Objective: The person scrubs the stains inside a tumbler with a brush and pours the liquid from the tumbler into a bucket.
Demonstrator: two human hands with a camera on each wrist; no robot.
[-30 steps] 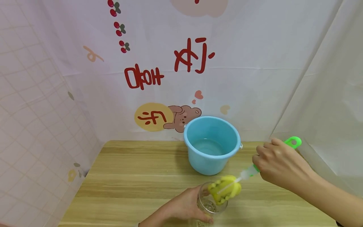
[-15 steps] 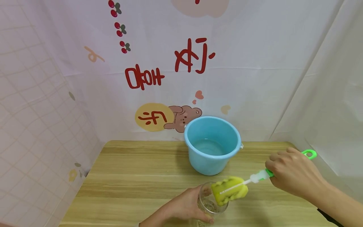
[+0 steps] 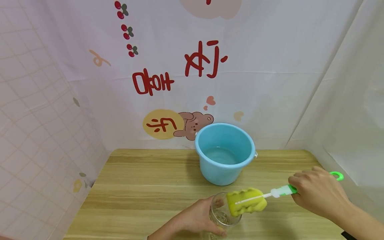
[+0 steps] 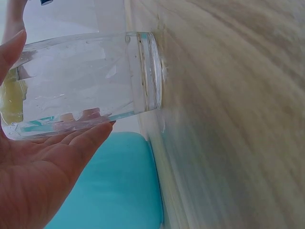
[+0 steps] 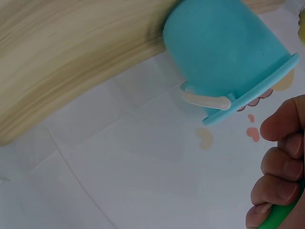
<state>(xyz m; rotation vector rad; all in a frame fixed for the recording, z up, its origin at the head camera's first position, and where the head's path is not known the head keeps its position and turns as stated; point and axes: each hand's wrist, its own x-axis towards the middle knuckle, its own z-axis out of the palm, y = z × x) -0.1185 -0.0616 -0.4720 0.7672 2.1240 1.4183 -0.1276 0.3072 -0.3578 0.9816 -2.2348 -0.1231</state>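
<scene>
A clear glass (image 3: 220, 213) stands upright on the table, and my left hand (image 3: 196, 215) grips it round the side. In the left wrist view the glass (image 4: 86, 78) shows its thick base on the wood, with the fingers and thumb on opposite sides. My right hand (image 3: 319, 193) holds a sponge cup brush by its green and white handle (image 3: 283, 191). The yellow sponge head (image 3: 247, 201) sits at the rim of the glass, its tip over the opening. In the right wrist view curled fingers (image 5: 276, 174) wrap the green handle (image 5: 281, 214).
Behind the glass, a light blue bucket (image 3: 220, 173) with some water in it stands near the table's back edge. Its white handle (image 5: 207, 101) hangs at the side. The wooden table (image 3: 141, 186) meets a printed white cloth (image 3: 264, 100) at the back and sides.
My right hand has moved right and down, drawing the brush the same way, so its sponge shifts rightward across the glass rim. The left hand and glass stay nearly still.
</scene>
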